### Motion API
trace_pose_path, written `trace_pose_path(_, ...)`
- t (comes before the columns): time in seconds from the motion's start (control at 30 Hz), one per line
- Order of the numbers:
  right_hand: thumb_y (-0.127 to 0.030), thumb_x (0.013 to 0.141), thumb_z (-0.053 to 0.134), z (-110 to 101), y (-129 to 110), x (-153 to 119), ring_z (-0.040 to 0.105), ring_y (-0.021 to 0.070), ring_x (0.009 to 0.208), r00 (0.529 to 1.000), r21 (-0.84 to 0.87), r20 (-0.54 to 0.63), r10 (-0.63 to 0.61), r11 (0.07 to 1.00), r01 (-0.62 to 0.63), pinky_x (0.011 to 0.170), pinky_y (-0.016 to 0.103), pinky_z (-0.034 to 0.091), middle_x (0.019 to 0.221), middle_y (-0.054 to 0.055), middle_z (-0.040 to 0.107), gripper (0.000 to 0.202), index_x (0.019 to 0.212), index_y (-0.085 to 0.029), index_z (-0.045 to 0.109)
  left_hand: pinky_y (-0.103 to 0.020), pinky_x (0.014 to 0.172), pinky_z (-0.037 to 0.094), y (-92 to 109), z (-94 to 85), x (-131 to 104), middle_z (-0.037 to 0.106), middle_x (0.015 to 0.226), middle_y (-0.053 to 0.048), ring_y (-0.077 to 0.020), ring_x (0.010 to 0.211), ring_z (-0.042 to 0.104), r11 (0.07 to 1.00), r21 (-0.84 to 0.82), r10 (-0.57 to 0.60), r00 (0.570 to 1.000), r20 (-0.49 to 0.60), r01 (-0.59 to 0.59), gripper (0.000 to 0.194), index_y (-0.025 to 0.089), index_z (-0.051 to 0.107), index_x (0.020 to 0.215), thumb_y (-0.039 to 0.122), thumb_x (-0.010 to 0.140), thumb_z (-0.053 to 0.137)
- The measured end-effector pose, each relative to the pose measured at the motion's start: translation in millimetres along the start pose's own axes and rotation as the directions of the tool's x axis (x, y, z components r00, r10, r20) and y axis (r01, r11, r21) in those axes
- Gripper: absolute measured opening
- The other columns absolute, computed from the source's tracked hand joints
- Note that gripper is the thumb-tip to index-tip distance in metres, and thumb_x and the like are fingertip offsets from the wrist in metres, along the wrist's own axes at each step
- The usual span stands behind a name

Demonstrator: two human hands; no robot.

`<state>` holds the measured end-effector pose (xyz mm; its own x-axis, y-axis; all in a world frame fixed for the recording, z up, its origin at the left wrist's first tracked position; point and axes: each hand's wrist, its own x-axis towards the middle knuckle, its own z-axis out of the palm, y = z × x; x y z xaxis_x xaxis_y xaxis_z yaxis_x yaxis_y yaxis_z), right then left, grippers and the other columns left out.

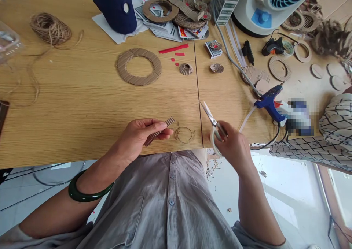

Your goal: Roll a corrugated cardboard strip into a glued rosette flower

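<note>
Bright, soft light over worktop (90, 102); wood grain clear near middle, tone paler toward right. Strongest glare on glossy floor (280, 194) at lower right, nearly white; source direction hard to tell. Small highlights on bangle (90, 197) and scissors (213, 121). Shadows faint, soft-edged, around hands and cardboard ring (122, 66). Wide-angle stretch toward edges: forearms swell, fan (249, 16) leans. Far corners softer. Blocky pixelated patch (301, 117) at right hides detail.
</note>
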<state>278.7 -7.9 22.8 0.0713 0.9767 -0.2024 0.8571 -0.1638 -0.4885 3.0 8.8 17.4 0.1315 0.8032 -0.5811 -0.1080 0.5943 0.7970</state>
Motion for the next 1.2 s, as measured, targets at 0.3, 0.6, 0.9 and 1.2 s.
trace_pose_path(0.3,-0.029,0.095,0.056,6,24,38,0.057,0.0393,0.121,0.923,-0.389,-0.311,-0.227,0.917,0.095,0.099,0.058,0.050,0.133,0.024,0.064,0.044,0.134,-0.011,0.064,-0.024,0.072,0.058,0,-22.6,2,0.077,0.072,0.001,-0.0122,0.068,0.070,0.967,-0.222,0.077,0.975,-0.209,-0.124,0.014,0.019,0.077,0.072,0.028,0.072,0.086)
trace_pose_path(0.6,-0.040,0.108,0.043,88,-38,21,0.032,0.0245,0.158,0.587,-0.084,0.193,-0.786,0.583,0.808,0.132,0.050,0.022,0.163,0.005,0.046,0.049,0.151,-0.019,0.052,-0.023,0.077,0.059,-6,-25.1,1,0.077,0.072,0.005,-0.0110,0.072,0.069,0.965,-0.188,0.124,0.953,-0.277,-0.180,0.010,0.019,0.076,0.072,0.021,0.076,0.085)
trace_pose_path(0.9,-0.036,0.097,0.062,53,148,-119,0.079,0.0282,0.095,0.974,-0.229,-0.110,-0.199,0.958,0.170,0.103,0.053,0.059,0.095,0.008,0.083,0.024,0.087,-0.025,0.080,-0.027,0.076,0.060,-15,-30.7,3,0.078,0.075,0.000,-0.0143,0.070,0.072,0.968,-0.182,0.128,0.961,-0.244,-0.175,0.017,0.017,0.075,0.076,0.028,0.070,0.087)
trace_pose_path(1.2,-0.032,0.102,0.053,50,68,-78,0.072,0.0305,0.113,0.893,-0.193,-0.355,-0.275,0.957,0.217,0.098,0.048,0.060,0.116,0.016,0.078,0.030,0.118,-0.017,0.073,-0.027,0.073,0.060,-10,-13.2,5,0.078,0.074,-0.004,-0.0148,0.065,0.072,0.974,-0.219,0.042,0.997,-0.069,-0.056,0.026,0.015,0.075,0.077,0.035,0.067,0.088)
